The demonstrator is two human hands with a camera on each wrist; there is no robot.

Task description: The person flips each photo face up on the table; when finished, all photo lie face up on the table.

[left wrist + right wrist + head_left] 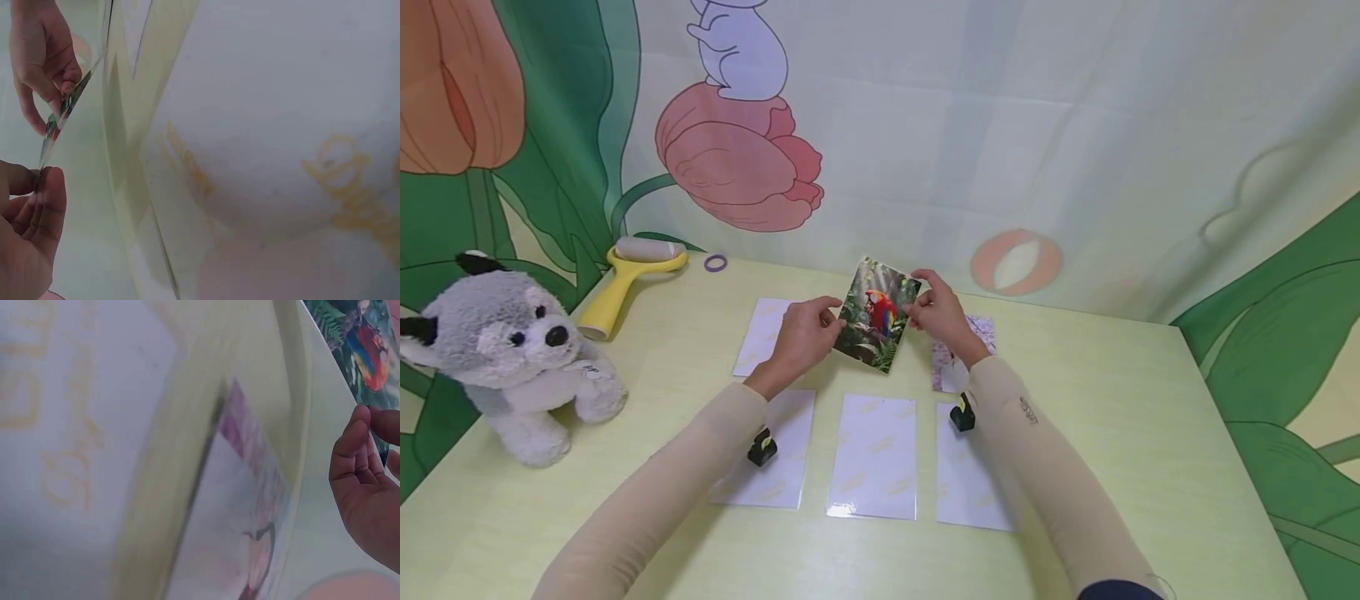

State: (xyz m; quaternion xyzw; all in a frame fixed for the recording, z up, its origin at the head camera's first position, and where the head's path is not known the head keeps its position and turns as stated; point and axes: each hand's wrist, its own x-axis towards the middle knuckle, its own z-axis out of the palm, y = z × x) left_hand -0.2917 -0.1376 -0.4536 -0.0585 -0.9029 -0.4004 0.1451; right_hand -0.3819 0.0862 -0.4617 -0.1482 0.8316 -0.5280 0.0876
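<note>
Floral backdrop cloth (887, 125) behind, pale yellow-green desk (1150, 417) in front. Over the feed I get both hands on one card: left hand (805, 337) pinches its left edge, right hand (940, 312) grips the right edge between thumb and fingers. Neither is free. The parrot card (877, 317) is tilted, picture toward the head camera, held off the desk toward its back edge, between the two other back-row cards.

Progress, my read: partway. Pink blossom card (946, 371), partly behind the right wrist, lies picture up. Four others show only white with faint yellow print: upper-left card (760, 333), lower-left card (786, 467), lower-middle card (874, 458), lower-right card (973, 479). So I count two pictures showing, four not, and the parrot card not set down yet. What's on the hidden sides, can't tell.

Off to my left, nothing touched: plush husky (535, 350), lint roller (613, 287) with yellow handle, small purple ring (716, 263) near the back edge.
</note>
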